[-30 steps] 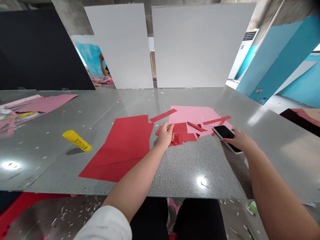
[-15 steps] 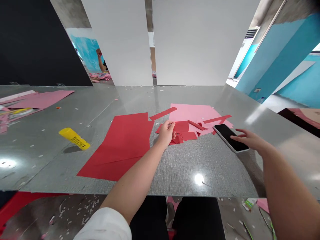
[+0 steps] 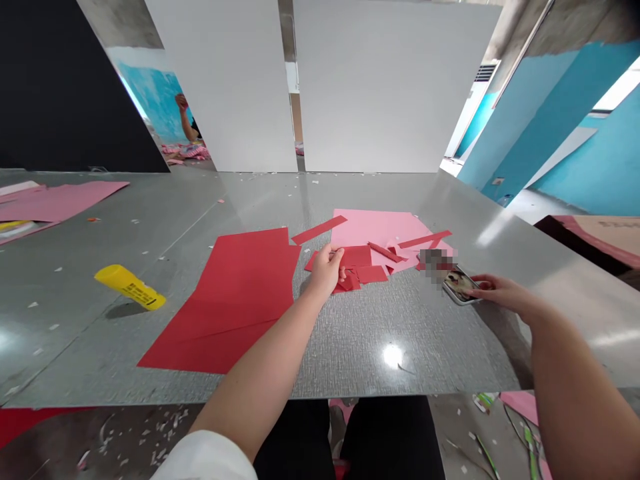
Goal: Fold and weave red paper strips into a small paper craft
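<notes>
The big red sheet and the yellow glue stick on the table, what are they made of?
The red sheet looks like matte card or heavy paper: it lies flat, has crisp cut edges and shows no shine. The yellow glue stick seems to be smooth plastic, with a soft gloss and printed black lettering, though the look alone can't settle that.

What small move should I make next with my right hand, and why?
Probably tap the lit smartphone with your right hand: that hand is already at the phone's edge and the screen is on, while your left hand rests on the red paper scraps.
</notes>
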`<state>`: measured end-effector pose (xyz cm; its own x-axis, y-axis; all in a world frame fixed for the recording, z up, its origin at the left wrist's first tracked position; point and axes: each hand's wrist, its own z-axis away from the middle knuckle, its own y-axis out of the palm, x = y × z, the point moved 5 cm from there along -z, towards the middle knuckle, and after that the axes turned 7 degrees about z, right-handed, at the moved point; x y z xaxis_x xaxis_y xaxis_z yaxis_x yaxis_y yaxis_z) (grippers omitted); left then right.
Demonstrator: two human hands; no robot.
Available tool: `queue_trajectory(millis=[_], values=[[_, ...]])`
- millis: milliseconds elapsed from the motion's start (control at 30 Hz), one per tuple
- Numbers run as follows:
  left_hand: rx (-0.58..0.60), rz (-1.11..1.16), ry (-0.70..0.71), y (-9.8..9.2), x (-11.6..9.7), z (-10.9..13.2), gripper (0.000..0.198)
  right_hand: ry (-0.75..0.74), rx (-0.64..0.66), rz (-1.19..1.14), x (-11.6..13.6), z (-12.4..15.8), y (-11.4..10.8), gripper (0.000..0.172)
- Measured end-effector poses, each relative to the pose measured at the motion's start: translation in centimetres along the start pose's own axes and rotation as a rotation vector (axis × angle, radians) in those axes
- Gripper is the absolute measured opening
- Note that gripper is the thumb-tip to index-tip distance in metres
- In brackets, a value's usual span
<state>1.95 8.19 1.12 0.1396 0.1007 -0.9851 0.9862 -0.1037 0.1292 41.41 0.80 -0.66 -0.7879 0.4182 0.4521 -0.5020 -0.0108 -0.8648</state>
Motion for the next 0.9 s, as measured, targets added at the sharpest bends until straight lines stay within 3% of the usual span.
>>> queue_trajectory(millis=[200, 333, 400, 467, 533, 567, 700, 767, 833, 900], values=[[-0.003, -0.002, 0.004, 0.0, 0.1, 0.0, 0.012, -0.025, 0.004, 0.018, -0.3, -0.7, 0.3, 0.062], [0.002, 0.003, 0.002, 0.0, 0.2, 0.0, 0.013, 0.032, 0.030, -0.096, -0.4, -0.3, -0.2, 0.061], [-0.001, 0.001, -0.002, 0.0, 0.2, 0.0, 0.012, 0.103, -0.061, -0.182, -0.4, 0.1, -1.2, 0.063], [-0.006, -0.005, -0.009, 0.0, 0.2, -0.1, 0.012, 0.158, -0.265, -0.226, 0.3, 1.0, -2.6, 0.061], [-0.007, -0.007, -0.015, 0.1, 0.2, -0.1, 0.011, 0.111, -0.435, -0.258, 2.8, 2.2, -3.3, 0.054], [-0.005, -0.007, -0.017, 0.1, 0.2, -0.1, 0.011, 0.032, -0.455, -0.298, 4.7, 2.7, -3.0, 0.049], [0.029, -0.030, -0.014, 0.4, 0.2, 0.1, 0.012, -0.290, -0.263, -0.347, 13.4, 4.1, 0.4, 0.043], [0.045, -0.046, -0.005, 0.5, 0.0, 0.2, 0.012, -0.385, -0.209, -0.256, 15.2, 4.1, 1.7, 0.041], [0.042, -0.049, -0.003, 0.4, -0.1, 0.2, 0.012, -0.325, -0.297, -0.162, 13.5, 3.2, 1.4, 0.041], [0.027, -0.045, -0.013, 0.3, -0.1, 0.2, 0.011, -0.148, -0.356, -0.033, 9.0, 1.9, 0.5, 0.049]])
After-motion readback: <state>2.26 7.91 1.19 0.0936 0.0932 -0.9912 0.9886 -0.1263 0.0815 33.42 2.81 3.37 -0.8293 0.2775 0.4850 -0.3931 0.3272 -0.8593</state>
